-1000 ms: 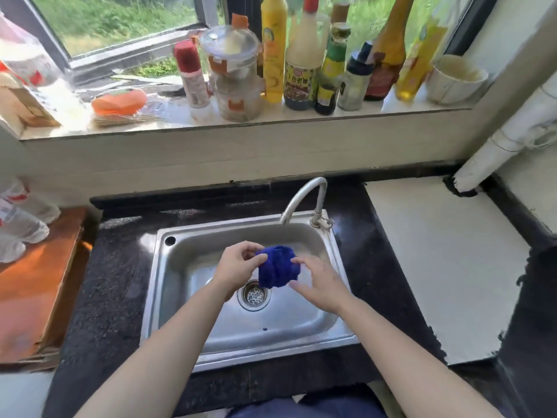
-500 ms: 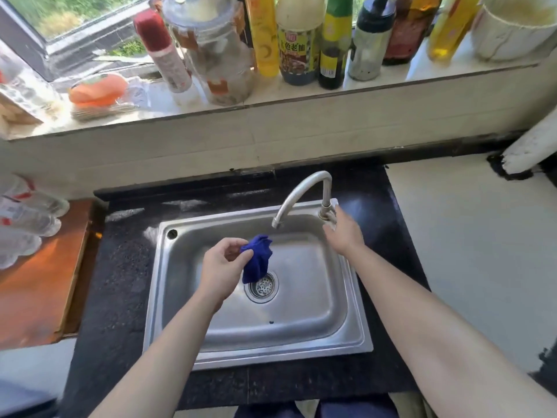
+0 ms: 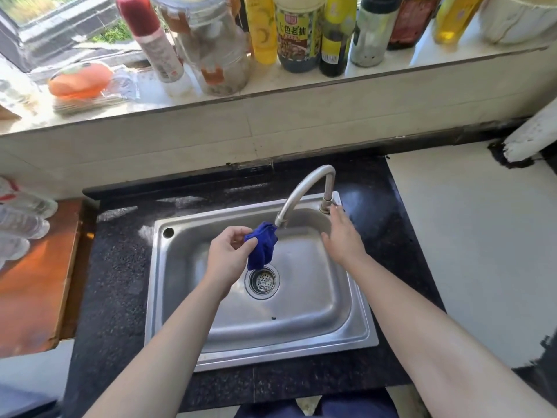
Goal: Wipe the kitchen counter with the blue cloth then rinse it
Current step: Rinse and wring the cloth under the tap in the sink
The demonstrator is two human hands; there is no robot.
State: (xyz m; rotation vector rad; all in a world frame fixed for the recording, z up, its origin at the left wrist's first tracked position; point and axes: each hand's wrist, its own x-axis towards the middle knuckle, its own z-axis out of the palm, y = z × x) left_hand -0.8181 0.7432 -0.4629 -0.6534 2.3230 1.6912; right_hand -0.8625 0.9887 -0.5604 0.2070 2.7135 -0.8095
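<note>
My left hand (image 3: 229, 254) pinches the bunched blue cloth (image 3: 262, 247) over the steel sink (image 3: 358, 327). The cloth's top corner lies just under the spout of the curved tap (image 3: 304, 188), and the rest hangs down above the drain (image 3: 261, 281). My right hand (image 3: 342, 236) hovers to the right of the cloth with relaxed fingers, holding nothing, a little below the tap's base. I cannot tell whether water is running.
Black speckled counter (image 3: 114, 282) surrounds the sink. A white surface (image 3: 470, 251) lies to the right, a wooden board (image 3: 33, 282) with plastic bottles to the left. The windowsill (image 3: 301, 86) behind carries several sauce bottles, a jar and an orange sponge (image 3: 80, 81).
My right hand let go of the cloth, went to the tap's base and has now drawn back from it. My left hand raised the cloth up under the spout.
</note>
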